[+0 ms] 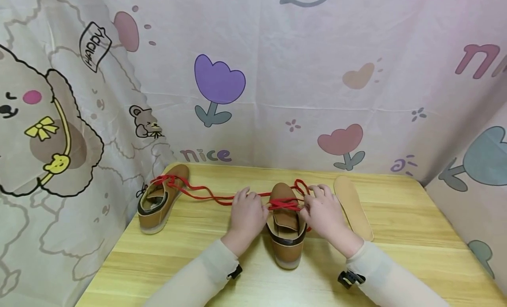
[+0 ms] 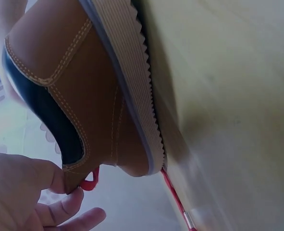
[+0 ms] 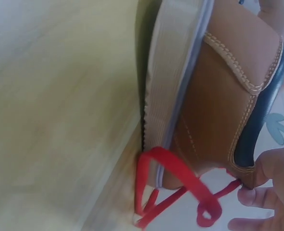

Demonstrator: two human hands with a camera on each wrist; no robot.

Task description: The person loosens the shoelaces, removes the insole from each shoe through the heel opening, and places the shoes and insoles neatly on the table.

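A brown leather shoe (image 1: 288, 250) with a dark collar stands upright on the table, heel towards me. Red laces (image 1: 283, 204) cross over its tongue (image 1: 286, 219). On its left side my left hand (image 1: 247, 213) pinches the front corner of the lace flap between thumb and forefinger, seen closely in the left wrist view at the flap (image 2: 75, 179). The matching right flap (image 3: 245, 174) is pinched by my right hand (image 1: 322, 211). A loop of red lace (image 3: 180, 171) hangs beside the shoe in the right wrist view.
At the far left stands a second brown shoe (image 1: 152, 219), its red lace (image 1: 202, 195) stretching across the table towards my left hand. A tan insole (image 1: 354, 209) lies to the right of my right hand. Printed curtains (image 1: 273, 82) border the wooden table (image 1: 416, 254).
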